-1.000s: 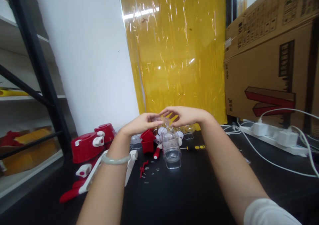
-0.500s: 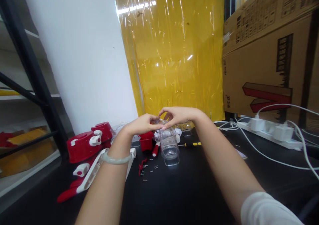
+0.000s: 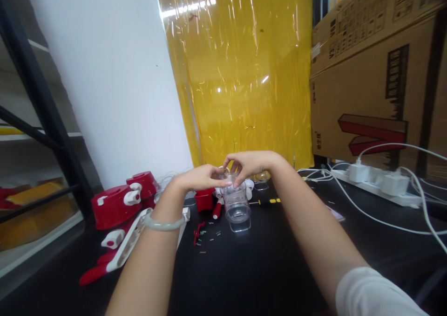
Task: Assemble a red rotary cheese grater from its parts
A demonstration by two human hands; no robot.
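My left hand (image 3: 199,178) and my right hand (image 3: 249,163) meet above a clear plastic container (image 3: 236,204) that stands on the black table (image 3: 265,264). Both hands have their fingers pinched at the container's top rim, around a small clear part that is mostly hidden by the fingers. A pale green bangle (image 3: 163,223) sits on my left wrist. Just left of the container are a small red cup-shaped part (image 3: 204,199) and a red and white stick (image 3: 216,209). Small screws (image 3: 209,236) and a red clip (image 3: 198,232) lie in front of them.
Red domed lids with white clips (image 3: 117,205) and a white and red handle (image 3: 120,250) lie at the left. A yellow plastic sheet (image 3: 240,73) hangs behind. Cardboard boxes (image 3: 377,78), a white power strip (image 3: 379,185) with cables, and a yellow-marked screwdriver (image 3: 267,201) are at the right. Shelving (image 3: 38,134) stands left.
The view has shifted slightly. My hands stay together at the top of the clear container, with the fingers pinching a little lower against its rim.
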